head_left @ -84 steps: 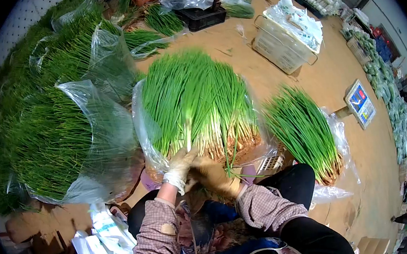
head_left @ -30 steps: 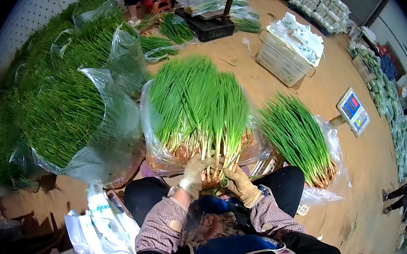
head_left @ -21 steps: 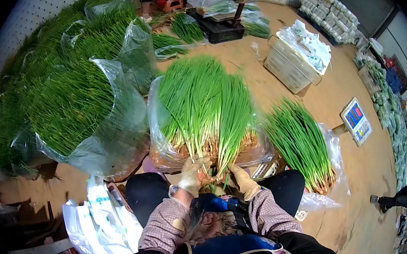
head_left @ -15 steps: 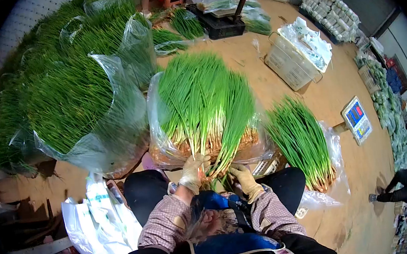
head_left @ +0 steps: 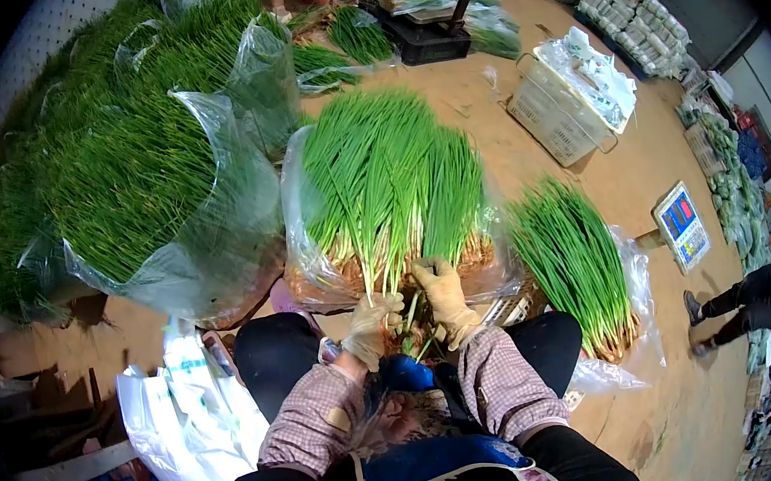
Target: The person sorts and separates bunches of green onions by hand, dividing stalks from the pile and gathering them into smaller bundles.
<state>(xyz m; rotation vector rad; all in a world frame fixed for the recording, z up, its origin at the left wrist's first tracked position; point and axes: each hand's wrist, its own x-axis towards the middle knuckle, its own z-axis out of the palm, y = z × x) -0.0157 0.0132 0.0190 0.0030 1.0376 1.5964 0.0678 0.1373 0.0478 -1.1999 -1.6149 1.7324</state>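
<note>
Both hands wear pale gloves. My left hand (head_left: 373,328) is closed round the white lower stalks of a few green onions. Just right of it, my right hand (head_left: 443,295) has its fingers pressed together at the root end of the onions in front of me; what they pinch is too small to make out. A large pile of green onions (head_left: 369,172) lies in an open clear plastic bag (head_left: 302,240), roots toward me. To the right, a separate bundle of green onions (head_left: 576,263) rests on a plastic sheet (head_left: 639,308).
Big bagged onions (head_left: 131,187) fill the left. White bags (head_left: 188,421) lie lower left. Ahead are a black platform scale (head_left: 421,41) and a crate (head_left: 561,123); its display (head_left: 682,226) stands right. A person (head_left: 768,299) is at the far right, another person's leg (head_left: 278,0) at the top.
My hands worked at the bag's near edge; the bunch between them has left my right hand, which has moved up to the pile's roots. The person at the right has shifted left.
</note>
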